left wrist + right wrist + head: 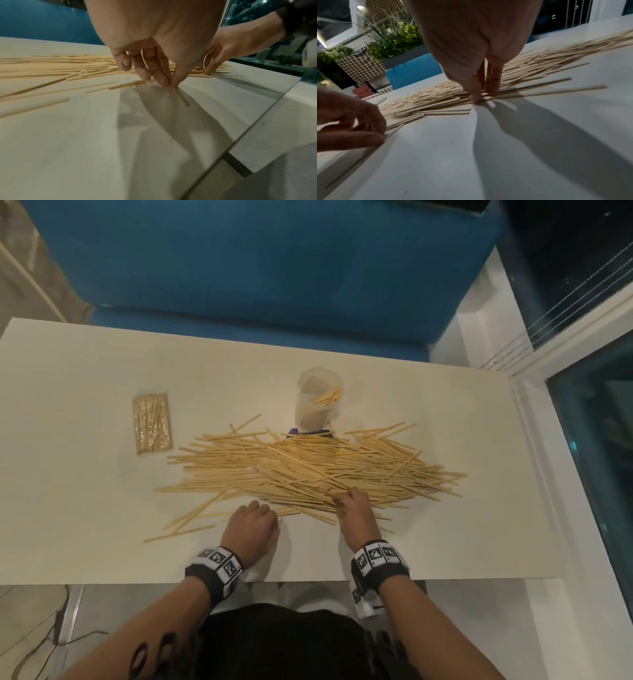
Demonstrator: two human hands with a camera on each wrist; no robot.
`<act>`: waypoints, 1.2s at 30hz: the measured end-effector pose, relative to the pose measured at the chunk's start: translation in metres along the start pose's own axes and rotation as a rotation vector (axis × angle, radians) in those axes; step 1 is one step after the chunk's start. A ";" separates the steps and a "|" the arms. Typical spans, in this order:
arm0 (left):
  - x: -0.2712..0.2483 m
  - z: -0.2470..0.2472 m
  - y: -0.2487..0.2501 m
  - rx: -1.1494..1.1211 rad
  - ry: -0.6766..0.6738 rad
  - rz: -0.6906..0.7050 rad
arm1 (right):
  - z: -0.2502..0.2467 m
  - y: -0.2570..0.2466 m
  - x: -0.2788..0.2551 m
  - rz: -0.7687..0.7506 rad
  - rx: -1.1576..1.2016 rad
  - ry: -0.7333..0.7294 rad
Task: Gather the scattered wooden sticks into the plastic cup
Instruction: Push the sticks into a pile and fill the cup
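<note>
Pinching one stick (180, 96) in my left hand (251, 523); right hand (354, 505) fingers curled onto near pile (308, 467), grasp uncertain. Risk: sticks slipping, scattering.

The thin, flat, pale wooden sticks (301, 470) looked like bare, unvarnished wood with a dull, matt face and cleanly cut edges. The tall, clear plastic cup (317, 398) was translucent and slightly cloudy, with a soft sheen on its wall. The cream-white rectangular table (85, 508) had a smooth, matt top that showed soft shadows and no glare. The small flat packet of sticks (151, 422) was wrapped in crinkled, glossy clear film. The blue sofa (257, 261) looked like soft, matt cloth. The black wristbands (212, 571) appeared to be dull fabric carrying smooth printed black-and-white tags.
</note>
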State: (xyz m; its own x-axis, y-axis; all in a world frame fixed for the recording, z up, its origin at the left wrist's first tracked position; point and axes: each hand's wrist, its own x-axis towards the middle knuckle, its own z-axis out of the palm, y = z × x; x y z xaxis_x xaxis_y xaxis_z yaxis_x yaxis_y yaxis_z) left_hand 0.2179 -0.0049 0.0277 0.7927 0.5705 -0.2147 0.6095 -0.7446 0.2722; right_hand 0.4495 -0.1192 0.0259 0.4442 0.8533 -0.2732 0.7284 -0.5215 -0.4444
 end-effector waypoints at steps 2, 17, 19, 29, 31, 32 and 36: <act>0.003 -0.005 -0.005 0.023 -0.015 -0.042 | 0.002 -0.008 0.005 -0.005 -0.007 0.006; -0.011 -0.001 -0.038 -0.096 0.084 -0.094 | 0.005 -0.023 0.013 0.112 -0.020 0.057; -0.003 -0.004 -0.044 -0.064 0.118 -0.038 | 0.009 -0.028 0.013 0.086 -0.007 0.063; 0.004 -0.019 -0.045 -0.173 0.215 -0.022 | 0.018 -0.067 0.016 -0.078 -0.139 0.056; -0.003 -0.022 -0.052 -0.158 0.228 -0.075 | 0.016 -0.077 0.014 -0.096 -0.186 0.113; -0.007 -0.025 -0.057 -0.128 0.212 -0.125 | 0.016 -0.081 0.013 -0.120 -0.205 0.097; -0.009 -0.032 -0.077 -0.063 0.131 -0.205 | 0.023 -0.092 0.017 -0.115 -0.332 -0.065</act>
State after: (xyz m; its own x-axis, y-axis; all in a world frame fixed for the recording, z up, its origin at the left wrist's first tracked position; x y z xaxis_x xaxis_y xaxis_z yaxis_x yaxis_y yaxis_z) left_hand 0.1634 0.0584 0.0387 0.6435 0.7507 -0.1495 0.7539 -0.5877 0.2938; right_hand 0.3779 -0.0563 0.0423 0.3226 0.8990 -0.2961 0.9064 -0.3836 -0.1771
